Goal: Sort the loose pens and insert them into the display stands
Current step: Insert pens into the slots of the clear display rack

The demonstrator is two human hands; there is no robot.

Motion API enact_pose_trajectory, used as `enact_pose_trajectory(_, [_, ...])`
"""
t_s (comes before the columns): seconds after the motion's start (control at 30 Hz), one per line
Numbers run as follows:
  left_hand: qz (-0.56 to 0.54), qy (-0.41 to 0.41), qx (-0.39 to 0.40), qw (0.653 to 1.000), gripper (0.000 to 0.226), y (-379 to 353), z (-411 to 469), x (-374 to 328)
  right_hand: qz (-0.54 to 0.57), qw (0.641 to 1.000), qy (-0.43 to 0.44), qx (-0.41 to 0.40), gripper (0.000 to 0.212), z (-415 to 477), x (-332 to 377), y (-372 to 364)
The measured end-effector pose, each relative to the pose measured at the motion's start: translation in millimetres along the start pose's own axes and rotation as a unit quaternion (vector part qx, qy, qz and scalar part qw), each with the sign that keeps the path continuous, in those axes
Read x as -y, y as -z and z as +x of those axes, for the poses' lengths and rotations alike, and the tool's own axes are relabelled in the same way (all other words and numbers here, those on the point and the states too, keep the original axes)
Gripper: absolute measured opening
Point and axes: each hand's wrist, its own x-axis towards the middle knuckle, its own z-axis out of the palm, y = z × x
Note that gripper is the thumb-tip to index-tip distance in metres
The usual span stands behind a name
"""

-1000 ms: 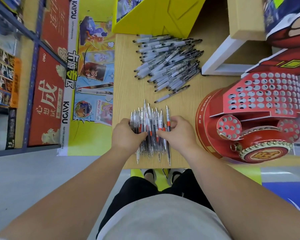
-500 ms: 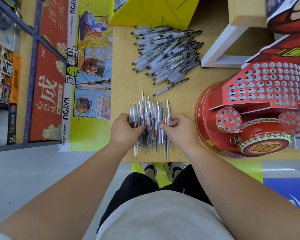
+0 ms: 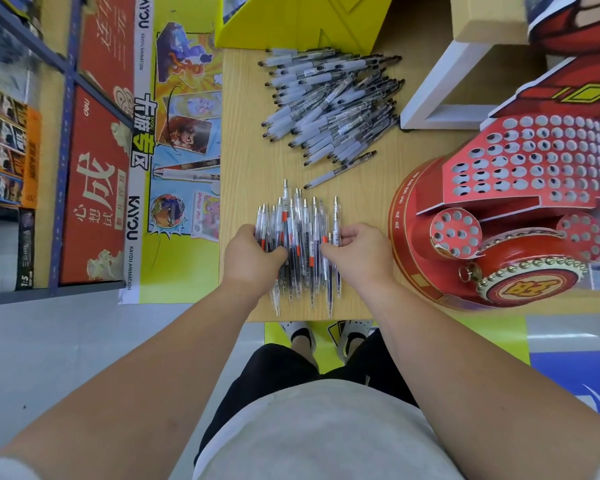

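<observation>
Pens (image 3: 298, 244) lie bunched on the tabletop (image 3: 246, 150) beside the stand (image 3: 416, 216); your left grip (image 3: 253, 261) and right grip (image 3: 361, 258) curl around them from both sides, likely squaring them for insertion.

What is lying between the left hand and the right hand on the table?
A bunch of clear pens lies between the left hand and the right hand, seen in the head view.

views: one, head-worn | looks from: above the near edge of the worktop (image 3: 243, 174) | faces: forward and steeply down, wearer's own shirt (image 3: 326, 431) filling frame bottom | range: close; left hand (image 3: 253, 261) and right hand (image 3: 361, 258) on pens (image 3: 298, 230) at frame centre | lens: wide-angle, straight edges bowed near borders
</observation>
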Motion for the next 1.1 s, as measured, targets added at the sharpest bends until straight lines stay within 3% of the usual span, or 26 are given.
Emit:
enact_pose_trajectory(0.23, [0.071,-0.048,-0.018,0.996,0.020,-1,-3,1,-0.032,0.999,0.006,-0.004,0.036,0,2,5])
enact_pose_trajectory(0.67, [0.053,-0.058,-0.008,0.997,0.019,1,5,8,-0.120,0.991,0.053,-0.023,0.058,1,-3,5])
enact_pose_trajectory(0.77, [0.032,-0.035,0.000,0.999,0.026,5,6,8,-0.102,0.993,0.054,-0.017,0.044,2,-2,9])
enact_pose_trajectory(0.87, [-0.046,0.001,0.022,0.999,0.026,13,6,10,-0.070,0.996,0.058,-0.003,0.022,1,-6,12])
enact_pose_trajectory(0.97, [-0.172,0.049,0.065,0.982,0.019,23,5,9,-0.063,0.996,0.069,0.004,0.016,1,-10,16])
enact_pose_trajectory(1.03, [-0.307,0.106,0.096,0.941,0.005,29,3,4,-0.074,0.995,0.069,0.007,0.014,2,-12,16])
enact_pose_trajectory(1.1, [-0.396,0.138,0.114,0.901,0.009,34,1,0,-0.083,0.994,0.067,0.005,0.019,3,-11,17])
